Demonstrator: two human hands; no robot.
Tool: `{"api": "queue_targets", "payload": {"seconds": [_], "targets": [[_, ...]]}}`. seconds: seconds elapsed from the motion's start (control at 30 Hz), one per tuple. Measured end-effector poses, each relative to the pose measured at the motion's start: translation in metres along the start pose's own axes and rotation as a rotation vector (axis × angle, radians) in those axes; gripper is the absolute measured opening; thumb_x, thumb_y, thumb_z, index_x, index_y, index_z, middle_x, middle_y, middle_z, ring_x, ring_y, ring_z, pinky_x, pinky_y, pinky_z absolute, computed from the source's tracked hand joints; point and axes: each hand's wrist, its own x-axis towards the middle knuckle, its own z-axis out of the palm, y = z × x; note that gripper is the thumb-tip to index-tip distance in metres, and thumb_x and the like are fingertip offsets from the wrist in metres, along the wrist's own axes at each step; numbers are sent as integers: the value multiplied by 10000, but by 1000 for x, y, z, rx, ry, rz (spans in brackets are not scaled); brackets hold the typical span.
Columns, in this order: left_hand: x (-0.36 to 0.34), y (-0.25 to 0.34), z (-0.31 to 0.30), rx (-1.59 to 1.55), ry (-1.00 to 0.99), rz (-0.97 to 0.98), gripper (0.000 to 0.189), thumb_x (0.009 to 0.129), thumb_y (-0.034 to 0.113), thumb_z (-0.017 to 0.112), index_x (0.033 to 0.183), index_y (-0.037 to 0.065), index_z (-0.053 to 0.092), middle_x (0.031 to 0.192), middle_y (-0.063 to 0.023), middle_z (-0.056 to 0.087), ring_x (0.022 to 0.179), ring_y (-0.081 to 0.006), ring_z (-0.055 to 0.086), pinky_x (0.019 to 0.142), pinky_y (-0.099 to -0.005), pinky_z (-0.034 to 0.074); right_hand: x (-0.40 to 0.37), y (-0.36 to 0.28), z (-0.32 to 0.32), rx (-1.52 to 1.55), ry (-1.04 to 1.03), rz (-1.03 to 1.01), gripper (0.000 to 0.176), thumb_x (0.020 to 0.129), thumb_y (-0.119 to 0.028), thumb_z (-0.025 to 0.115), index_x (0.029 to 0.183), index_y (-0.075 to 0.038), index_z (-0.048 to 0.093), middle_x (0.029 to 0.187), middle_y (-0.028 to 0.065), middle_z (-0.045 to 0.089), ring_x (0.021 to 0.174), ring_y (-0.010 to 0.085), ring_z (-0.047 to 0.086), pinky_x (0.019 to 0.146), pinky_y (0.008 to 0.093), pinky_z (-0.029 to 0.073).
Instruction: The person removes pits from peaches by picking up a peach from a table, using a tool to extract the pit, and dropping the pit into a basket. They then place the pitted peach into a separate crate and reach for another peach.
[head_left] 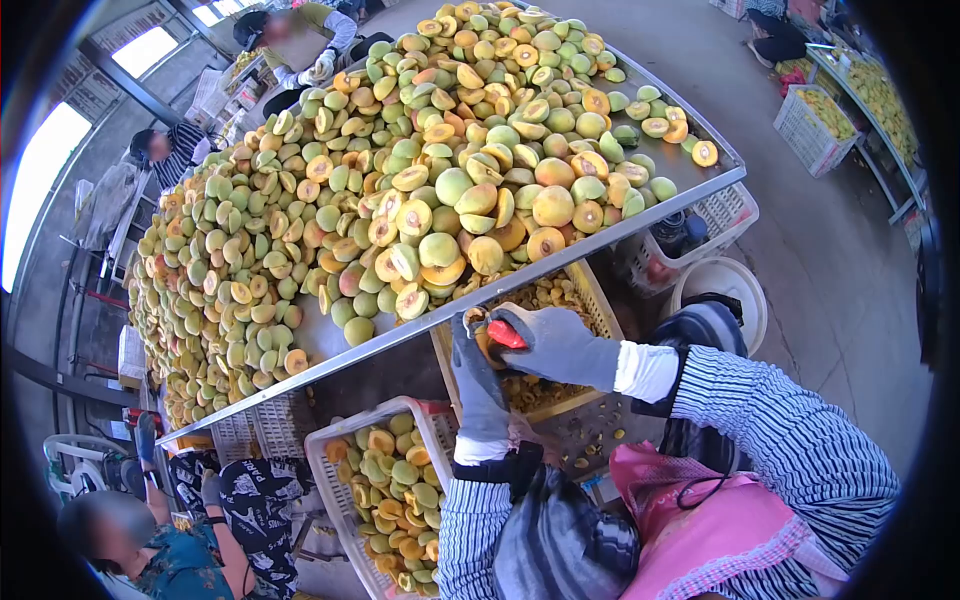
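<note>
Pink apron (700, 520), left hand (478, 385) with fruit (477, 322), right hand (555, 345) with red tool (506, 335)

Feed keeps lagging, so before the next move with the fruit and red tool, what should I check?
1. Fruit piece gripped in left hand: ok.
2. Red-handled tool held in right hand: ok.
3. Tool tip clear of fingers: cannot tell, hidden.
4. Yellow crate beneath both hands: ok.
5. Halved fruit on table close to the hands: ok.
</note>
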Motion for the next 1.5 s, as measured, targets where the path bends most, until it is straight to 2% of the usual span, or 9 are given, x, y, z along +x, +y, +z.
{"api": "queue_targets", "payload": {"seconds": [0.1, 0.57, 0.87, 0.97, 1.03, 1.13, 1.23, 1.37, 1.5], "targets": [[-7, -3, -6, 121, 38, 164, 601, 976, 596, 441, 1274, 84, 542, 1041, -98, 676, 845, -228, 689, 624, -345, 600, 6, 7, -3, -101, 91, 161, 472, 845, -342, 700, 1226, -112, 542, 891, 182, 682, 807, 406, 659, 690, 475, 517], [-14, -7, -32, -7, -59, -111, 538, 982, 552, 436, 1056, 54, 627, 831, -89, 674, 684, -226, 657, 542, -379, 573, -16, 12, 25, -668, -63, -65, 249, 901, -161, 548, 1136, -81, 530, 736, 80, 643, 609, 273, 679, 461, 417, 496], [-46, 35, -19, -39, 75, -120, 419, 984, 482, 485, 1046, 82, 595, 798, -121, 684, 593, -223, 629, 525, -338, 522, 1, 62, 17, -579, -165, 344, 293, 856, -229, 660, 1090, -78, 567, 781, 136, 700, 762, 327, 712, 634, 450, 535], [-45, 49, -60, -81, 133, -46, 414, 969, 477, 529, 1104, 93, 604, 810, -120, 689, 636, -210, 661, 517, -324, 539, -6, 45, -14, -427, 24, 113, 344, 855, -273, 672, 1129, -96, 561, 829, 130, 701, 791, 350, 694, 686, 454, 532], [-43, 57, -125, 64, 324, 31, 313, 986, 307, 552, 1203, 85, 596, 1036, -102, 647, 847, -237, 668, 691, -358, 578, 10, 39, -49, -421, 154, 102, 404, 844, -297, 688, 1173, -108, 549, 931, 132, 695, 820, 370, 677, 711, 461, 532], [-66, 70, -244, 1756, 112, 802, 212, 968, 59, 527, 1155, 35, 623, 1058, -110, 619, 969, -246, 625, 794, -351, 518, 47, 48, -99, -481, 351, 164, 483, 811, -321, 717, 1205, -103, 540, 1031, 131, 674, 858, 353, 683, 718, 459, 538], [-77, 81, -202, 312, 373, 314, 270, 970, 257, 584, 1123, 38, 614, 1053, -84, 640, 966, -194, 628, 830, -335, 504, 77, 64, -107, -597, 212, 146, 531, 780, -312, 738, 1229, -110, 541, 1118, 138, 644, 896, 335, 687, 724, 445, 546], [-68, 98, -135, 597, 332, 329, 299, 983, 282, 567, 1150, 37, 606, 1083, -89, 652, 967, -178, 638, 818, -335, 514, 95, 65, -106, -709, -43, 132, 561, 767, -302, 766, 1239, -96, 541, 1168, 137, 625, 945, 333, 681, 778, 434, 544], [-38, 98, -66, 355, -104, 117, 466, 1015, 421, 491, 1326, 75, 521, 1189, -155, 636, 1055, -271, 649, 858, -393, 552, 83, 66, -101, -378, 310, 137, 582, 738, -317, 808, 1198, -64, 556, 1125, 167, 626, 963, 368, 657, 825, 435, 523]]}}
